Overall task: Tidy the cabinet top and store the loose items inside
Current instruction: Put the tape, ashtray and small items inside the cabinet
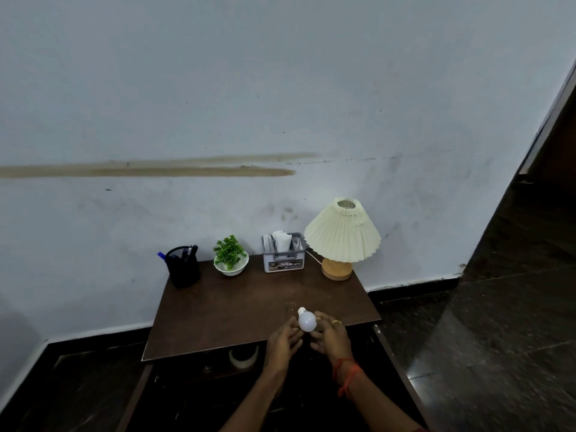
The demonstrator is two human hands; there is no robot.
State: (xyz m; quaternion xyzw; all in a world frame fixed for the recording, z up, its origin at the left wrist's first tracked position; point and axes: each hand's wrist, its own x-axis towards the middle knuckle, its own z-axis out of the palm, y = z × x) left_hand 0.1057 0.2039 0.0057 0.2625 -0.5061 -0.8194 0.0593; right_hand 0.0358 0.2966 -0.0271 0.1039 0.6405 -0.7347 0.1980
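White bulb (307, 321) in the grip of left hand (284, 339) and right hand (333, 338) together, over the cabinet top (237, 310).

One lamp (342, 235); to the lamp's left, one grey box (283, 261), one potted plant (230, 254), one pen cup (183, 271) (pens too blurred to count); nearer than the lamp, one bulb (307, 321).
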